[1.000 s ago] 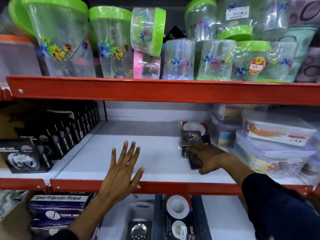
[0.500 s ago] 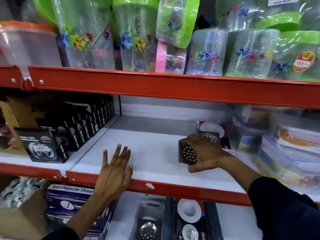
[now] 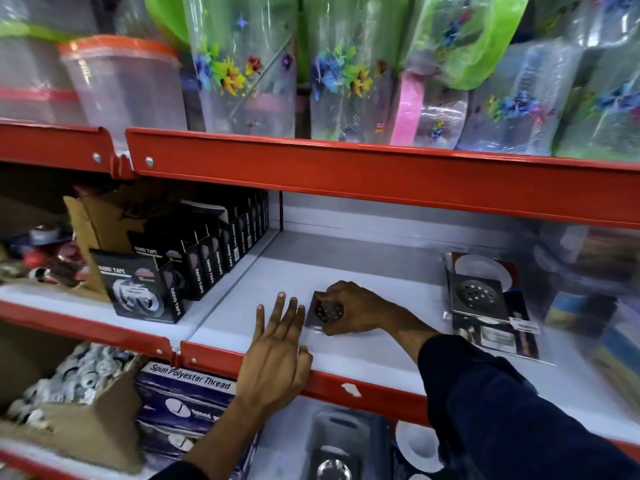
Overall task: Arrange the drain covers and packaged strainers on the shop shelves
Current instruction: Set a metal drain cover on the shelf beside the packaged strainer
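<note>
Right hand [image 3: 349, 308] has carried the drain cover [image 3: 323, 310] leftward along the white shelf [image 3: 381, 271], away from the packaged strainers [image 3: 485, 299], still gripping it. Left hand [image 3: 277, 344] lies open, flat on the shelf edge, right beside it.

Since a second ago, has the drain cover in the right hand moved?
Yes. The drain cover has moved left, away from the packaged strainers, toward the left hand.
</note>
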